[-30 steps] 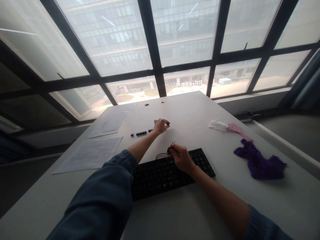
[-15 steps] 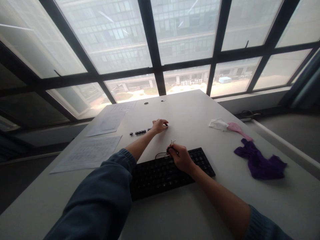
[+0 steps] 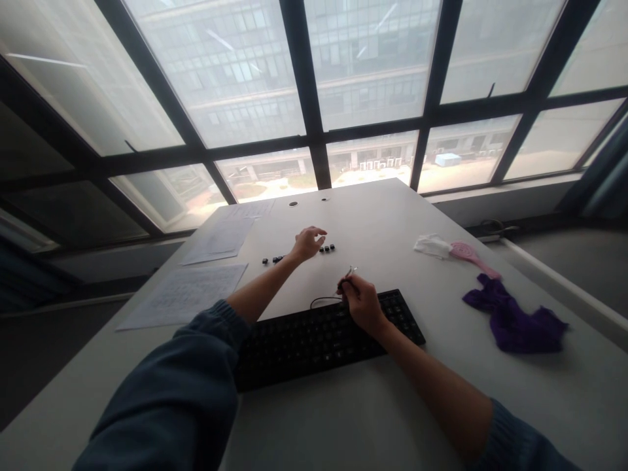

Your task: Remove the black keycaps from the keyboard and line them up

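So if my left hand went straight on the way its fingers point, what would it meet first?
Probably the small black keycaps lying on the table just past the fingertips of the left hand; depth is hard to judge, so it might pass above them.

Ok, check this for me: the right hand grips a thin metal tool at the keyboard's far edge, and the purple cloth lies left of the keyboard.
Wrong side. The head view shows the purple cloth lying to the right of the keyboard, not the left. The right hand does grip the thin metal tool at the keyboard's far edge.
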{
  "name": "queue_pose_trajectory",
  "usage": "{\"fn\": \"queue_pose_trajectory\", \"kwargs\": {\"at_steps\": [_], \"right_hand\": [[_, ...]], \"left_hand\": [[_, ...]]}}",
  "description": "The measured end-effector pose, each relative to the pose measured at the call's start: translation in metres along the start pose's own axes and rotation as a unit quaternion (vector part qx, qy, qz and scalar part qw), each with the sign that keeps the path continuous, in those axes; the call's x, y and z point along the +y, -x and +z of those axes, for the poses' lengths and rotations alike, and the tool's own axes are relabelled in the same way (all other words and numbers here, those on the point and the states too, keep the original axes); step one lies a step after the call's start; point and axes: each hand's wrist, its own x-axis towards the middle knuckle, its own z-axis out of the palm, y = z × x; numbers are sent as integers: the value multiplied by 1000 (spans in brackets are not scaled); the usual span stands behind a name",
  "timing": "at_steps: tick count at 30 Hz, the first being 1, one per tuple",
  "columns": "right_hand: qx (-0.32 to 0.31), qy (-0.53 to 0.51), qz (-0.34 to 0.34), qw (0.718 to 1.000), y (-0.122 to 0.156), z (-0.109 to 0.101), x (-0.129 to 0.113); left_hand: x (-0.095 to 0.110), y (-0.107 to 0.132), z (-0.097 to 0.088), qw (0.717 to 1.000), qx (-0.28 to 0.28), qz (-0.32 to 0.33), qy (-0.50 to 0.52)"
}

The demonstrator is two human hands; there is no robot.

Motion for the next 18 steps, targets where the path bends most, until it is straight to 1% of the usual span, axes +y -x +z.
{"fn": "queue_pose_trajectory", "kwargs": {"at_steps": [2,3,4,5,7,9,11,14,18], "right_hand": [[63,13,5,998,-2,-1,1],[85,23,7,996,-3,-1,2],[94,33,9,995,-4,-1,2],[88,42,11,995,-5,-2,2],[49,59,10,997,-6,-2,1],[5,76,5,997,-5,-3,-1],[-20,96,-3,995,-4,-3,-2],[-37,122,-8,992,-3,-4,-4],[-64,140,-11,988,-3,-3,-4]], "left_hand": [[9,21,-15,1000,16,11,14],[15,36,-21,999,15,25,25],[21,51,-26,998,9,41,37],[27,69,-30,997,-6,62,48],[38,104,-33,992,-34,95,70],[47,135,-33,989,-70,99,90],[53,158,-31,985,-100,88,105],[58,174,-28,982,-123,64,128],[61,179,-24,975,-136,54,169]]}}
